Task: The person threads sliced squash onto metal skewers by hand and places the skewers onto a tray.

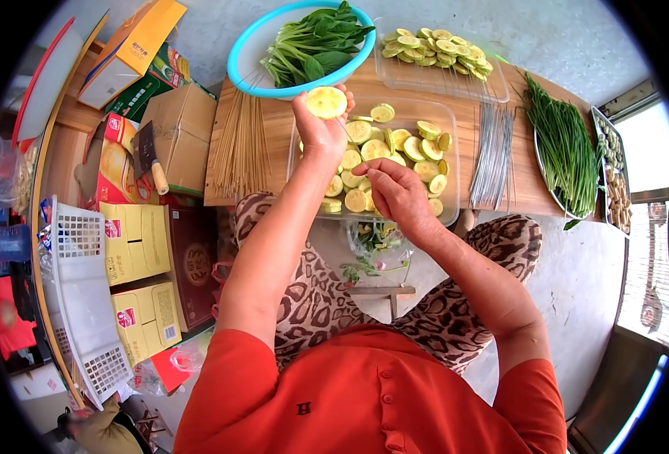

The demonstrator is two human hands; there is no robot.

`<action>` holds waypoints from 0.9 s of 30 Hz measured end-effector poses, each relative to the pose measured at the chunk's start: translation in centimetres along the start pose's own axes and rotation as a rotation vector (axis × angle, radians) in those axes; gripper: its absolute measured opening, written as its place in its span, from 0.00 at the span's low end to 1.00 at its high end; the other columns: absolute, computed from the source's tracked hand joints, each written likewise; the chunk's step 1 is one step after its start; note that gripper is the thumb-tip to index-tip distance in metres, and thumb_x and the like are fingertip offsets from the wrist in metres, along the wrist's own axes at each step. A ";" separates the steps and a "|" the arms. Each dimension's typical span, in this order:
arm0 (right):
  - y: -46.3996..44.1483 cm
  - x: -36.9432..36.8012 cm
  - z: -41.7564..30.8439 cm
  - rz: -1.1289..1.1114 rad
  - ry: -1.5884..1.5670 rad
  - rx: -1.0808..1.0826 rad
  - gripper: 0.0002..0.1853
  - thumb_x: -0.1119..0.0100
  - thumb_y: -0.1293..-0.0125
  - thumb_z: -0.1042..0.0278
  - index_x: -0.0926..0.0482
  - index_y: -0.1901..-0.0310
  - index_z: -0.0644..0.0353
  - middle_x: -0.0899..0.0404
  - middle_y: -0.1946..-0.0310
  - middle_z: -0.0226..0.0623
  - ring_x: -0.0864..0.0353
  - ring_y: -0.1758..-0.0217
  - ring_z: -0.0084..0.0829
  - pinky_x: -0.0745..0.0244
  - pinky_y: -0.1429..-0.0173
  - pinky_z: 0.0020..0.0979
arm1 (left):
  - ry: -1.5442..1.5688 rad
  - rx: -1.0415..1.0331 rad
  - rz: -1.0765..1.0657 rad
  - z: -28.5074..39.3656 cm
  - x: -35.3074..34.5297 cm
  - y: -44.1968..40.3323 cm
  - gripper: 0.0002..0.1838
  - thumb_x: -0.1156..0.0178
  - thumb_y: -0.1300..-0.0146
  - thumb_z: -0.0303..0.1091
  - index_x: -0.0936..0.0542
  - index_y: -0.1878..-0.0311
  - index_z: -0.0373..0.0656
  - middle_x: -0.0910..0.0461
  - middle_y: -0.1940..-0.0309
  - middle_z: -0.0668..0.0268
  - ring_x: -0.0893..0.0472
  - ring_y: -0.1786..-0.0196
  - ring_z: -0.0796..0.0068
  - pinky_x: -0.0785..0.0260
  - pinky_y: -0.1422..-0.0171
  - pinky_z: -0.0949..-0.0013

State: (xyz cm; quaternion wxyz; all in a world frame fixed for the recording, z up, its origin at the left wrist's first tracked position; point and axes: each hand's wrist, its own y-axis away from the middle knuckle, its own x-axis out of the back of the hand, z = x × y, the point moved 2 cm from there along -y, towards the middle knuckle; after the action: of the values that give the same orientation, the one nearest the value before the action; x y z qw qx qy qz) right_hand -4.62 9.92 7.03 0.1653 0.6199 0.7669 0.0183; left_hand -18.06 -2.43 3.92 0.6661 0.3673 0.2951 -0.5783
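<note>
My left hand (321, 125) holds a round yellow-green squash slice (326, 102) near the blue-rimmed basin. My right hand (395, 191) pinches a thin skewer (352, 141) that runs up toward that slice; whether its tip enters the slice is hard to tell. Below both hands lies a clear plastic tray (449, 121) with many loose squash slices (430, 149). Bamboo skewers (240, 144) lie on the wooden table to the left, and metal skewers (492, 155) lie to the right of the tray.
A blue-rimmed basin (236, 64) holds leafy greens. Another clear tray (395, 79) has more slices. Chives (565, 144) lie on a tray at the right. Cardboard boxes (179, 136) and a cleaver (149, 155) are at the left. Beneath the table is a small stool (383, 290).
</note>
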 end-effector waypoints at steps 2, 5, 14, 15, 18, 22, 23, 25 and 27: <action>-0.1 -0.2 0.0 0.000 -0.014 0.003 0.12 0.56 0.30 0.68 0.23 0.57 0.63 0.40 0.88 0.19 0.44 0.87 0.13 0.48 0.82 0.18 | -0.003 0.000 0.009 0.0 -0.3 0.1 0.22 0.60 0.35 0.49 0.28 0.58 0.39 0.21 0.66 0.56 0.22 0.66 0.61 0.29 0.59 0.61; -0.3 -0.5 0.1 0.010 -0.011 0.012 0.13 0.59 0.27 0.66 0.24 0.55 0.62 0.43 0.89 0.19 0.49 0.88 0.13 0.53 0.81 0.18 | -0.009 0.008 0.006 -0.3 -0.2 0.2 0.22 0.60 0.35 0.49 0.28 0.58 0.38 0.21 0.66 0.55 0.22 0.66 0.61 0.30 0.60 0.62; -1.4 -0.6 0.2 0.016 -0.038 0.037 0.13 0.59 0.28 0.66 0.23 0.57 0.62 0.42 0.89 0.20 0.49 0.88 0.13 0.54 0.82 0.19 | -0.039 0.045 -0.027 -1.1 -0.5 0.8 0.23 0.61 0.36 0.49 0.28 0.61 0.36 0.21 0.68 0.55 0.22 0.67 0.60 0.29 0.60 0.62; -1.7 -0.5 0.3 0.026 -0.056 0.055 0.13 0.58 0.28 0.66 0.23 0.57 0.62 0.42 0.89 0.20 0.49 0.88 0.13 0.54 0.82 0.19 | -0.054 0.065 -0.045 -1.3 -0.4 1.0 0.23 0.61 0.36 0.49 0.28 0.62 0.36 0.21 0.68 0.54 0.22 0.67 0.60 0.29 0.60 0.61; -2.3 -0.3 0.0 0.053 -0.078 0.077 0.12 0.57 0.29 0.67 0.23 0.59 0.61 0.41 0.89 0.20 0.49 0.88 0.13 0.55 0.83 0.20 | -0.123 0.118 -0.064 -2.0 -0.6 2.1 0.25 0.63 0.36 0.49 0.27 0.59 0.33 0.21 0.63 0.53 0.23 0.63 0.60 0.29 0.54 0.61; -2.6 -0.2 0.0 0.060 -0.076 0.118 0.10 0.56 0.29 0.66 0.25 0.64 0.60 0.40 0.88 0.21 0.49 0.88 0.14 0.56 0.83 0.20 | -0.138 0.131 -0.055 -2.0 -0.8 2.2 0.26 0.64 0.36 0.49 0.26 0.59 0.33 0.21 0.62 0.54 0.22 0.61 0.60 0.28 0.53 0.61; -2.7 -0.1 0.2 0.062 -0.077 0.117 0.10 0.56 0.29 0.66 0.25 0.64 0.60 0.40 0.88 0.21 0.49 0.88 0.14 0.56 0.83 0.20 | -0.160 0.143 -0.070 -2.1 -0.8 2.4 0.26 0.64 0.36 0.49 0.26 0.59 0.34 0.21 0.62 0.54 0.22 0.61 0.60 0.28 0.52 0.60; -3.2 0.4 0.5 0.120 -0.045 0.150 0.10 0.56 0.30 0.67 0.27 0.67 0.59 0.40 0.88 0.21 0.48 0.88 0.14 0.56 0.83 0.20 | -0.182 0.161 -0.086 -2.3 -1.0 2.8 0.26 0.65 0.36 0.49 0.26 0.59 0.34 0.20 0.62 0.54 0.21 0.61 0.59 0.27 0.52 0.60; -3.4 0.6 0.3 0.121 -0.075 0.155 0.10 0.56 0.30 0.67 0.27 0.68 0.59 0.40 0.88 0.21 0.48 0.88 0.14 0.55 0.83 0.20 | -0.240 0.226 -0.125 -2.6 -1.2 3.5 0.25 0.65 0.36 0.48 0.26 0.57 0.35 0.20 0.60 0.54 0.20 0.61 0.59 0.26 0.52 0.60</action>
State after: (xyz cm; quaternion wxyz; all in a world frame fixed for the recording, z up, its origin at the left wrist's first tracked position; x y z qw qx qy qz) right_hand -7.88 9.64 5.82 0.1443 0.6760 0.7206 -0.0543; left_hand -14.72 0.61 4.01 0.6139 0.3491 0.1689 -0.6876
